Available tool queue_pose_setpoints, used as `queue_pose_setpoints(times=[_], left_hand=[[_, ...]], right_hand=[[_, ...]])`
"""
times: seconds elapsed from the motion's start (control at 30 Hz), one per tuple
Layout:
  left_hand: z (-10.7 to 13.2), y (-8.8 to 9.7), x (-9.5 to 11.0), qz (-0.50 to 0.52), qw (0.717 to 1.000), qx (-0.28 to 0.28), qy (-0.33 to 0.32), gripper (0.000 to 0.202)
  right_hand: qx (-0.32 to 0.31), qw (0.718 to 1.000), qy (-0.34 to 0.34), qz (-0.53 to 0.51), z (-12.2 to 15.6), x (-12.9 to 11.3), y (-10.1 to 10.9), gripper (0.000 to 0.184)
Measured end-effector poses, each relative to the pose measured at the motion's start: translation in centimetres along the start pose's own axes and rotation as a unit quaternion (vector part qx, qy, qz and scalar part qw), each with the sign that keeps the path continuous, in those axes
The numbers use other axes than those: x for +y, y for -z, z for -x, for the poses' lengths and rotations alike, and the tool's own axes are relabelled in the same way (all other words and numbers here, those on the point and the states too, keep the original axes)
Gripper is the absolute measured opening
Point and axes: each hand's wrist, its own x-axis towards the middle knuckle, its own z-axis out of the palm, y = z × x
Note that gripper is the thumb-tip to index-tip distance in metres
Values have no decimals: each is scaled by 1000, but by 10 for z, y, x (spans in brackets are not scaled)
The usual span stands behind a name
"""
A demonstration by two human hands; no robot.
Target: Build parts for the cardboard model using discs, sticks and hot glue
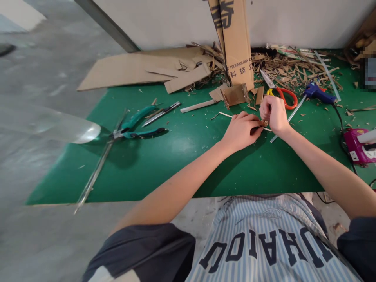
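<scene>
My left hand (242, 131) lies low over the green table, its fingers curled around a thin pale stick (225, 114) whose ends stick out on both sides. Right beside it, my right hand (273, 115) is closed in a fist, knuckles up, against the left fingertips. A small brownish bit shows between the two hands, too hidden to name. Just beyond the hands lie scissors (287, 98) with orange and yellow handles and a small folded cardboard piece (235, 96). A clear glue stick (277, 133) lies partly behind my right wrist.
To the left are green-handled pliers (138, 125), a utility knife (161, 114) and a long narrow strip (95, 176) over the table edge. A blue glue gun (320, 93) and magenta power strip (360, 145) sit right. Cardboard scraps (293, 70) and an upright cardboard piece (239, 47) fill the back.
</scene>
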Motion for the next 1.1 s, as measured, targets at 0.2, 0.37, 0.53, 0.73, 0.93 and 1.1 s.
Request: queue_pose_setpoints(times=[0.2, 0.37, 0.53, 0.73, 0.93, 1.1], left_hand=[[1, 0, -3, -3, 1000, -5, 7, 22], [3, 1, -2, -5, 1000, -8, 4, 21], [12, 14, -3, 0, 1000, -20, -10, 42], [23, 25, -15, 1, 998, -60, -29, 34], [19, 22, -15, 36, 996, -54, -59, 11], [24, 18, -11, 120, 992, 0, -43, 35]], right_hand=[[-75, 986, 77, 131, 2, -2, -12, 51], [-95, 983, 93, 124, 4, 0, -14, 54], [-24, 995, 58, 71, 4, 2, -7, 60], [31, 996, 9, -80, 0, -5, -1, 61], [37, 992, -43, -112, 0, -22, 2, 55], [49, 985, -90, -138, 7, -24, 14, 51]])
